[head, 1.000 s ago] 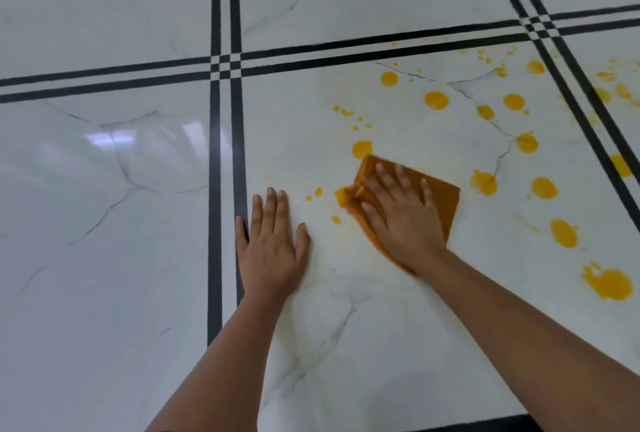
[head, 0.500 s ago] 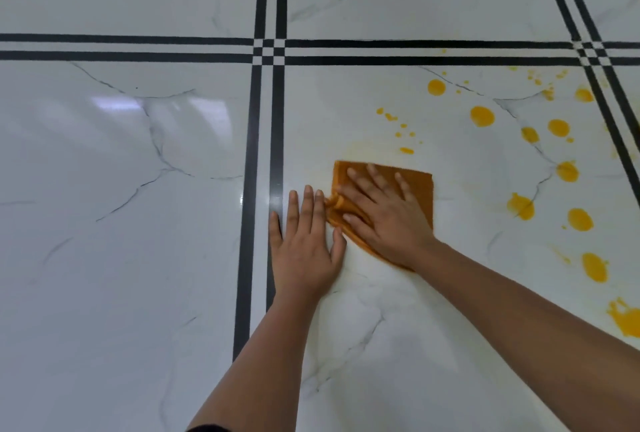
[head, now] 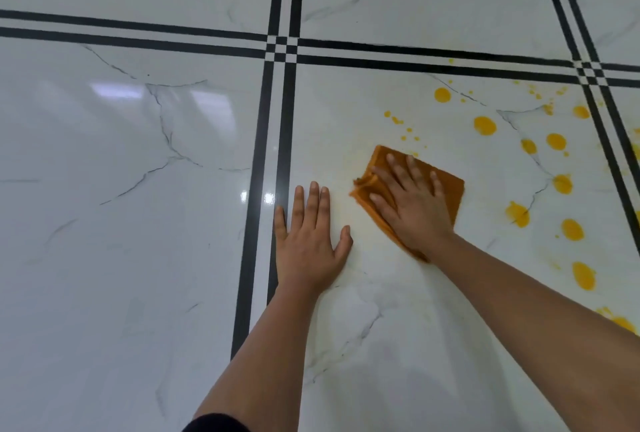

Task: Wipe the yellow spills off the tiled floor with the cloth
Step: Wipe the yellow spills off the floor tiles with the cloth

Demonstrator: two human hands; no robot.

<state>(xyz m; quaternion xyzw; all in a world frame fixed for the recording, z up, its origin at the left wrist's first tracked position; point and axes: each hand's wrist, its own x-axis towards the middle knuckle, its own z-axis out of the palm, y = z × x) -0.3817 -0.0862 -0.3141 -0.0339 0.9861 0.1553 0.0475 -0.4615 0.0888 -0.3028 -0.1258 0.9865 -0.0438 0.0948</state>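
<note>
Orange cloth (head: 450, 189) is pressed flat against the white marble-look floor (head: 138, 258) by the right hand (head: 412, 206). Its grip is spread, with straight fingers laid across the fabric, and the cloth's near-left edge is bunched into a small fold by the thumb. The left hand (head: 311, 244) is laid palm-down on the bare tile just right of the double black line (head: 258, 189), its grip likewise spread and nothing held. Yellow spills (head: 485, 125) are scattered to the right of and beyond the cloth, with a few small drops near its far edge. A faint yellowish film is seen on the tile around the cloth.

Compared with half a second ago, the cloth is turned and shifted right, so a clear gap is opened from the left hand's fingertips. The large drops seen beside the cloth a second ago are gone.
</note>
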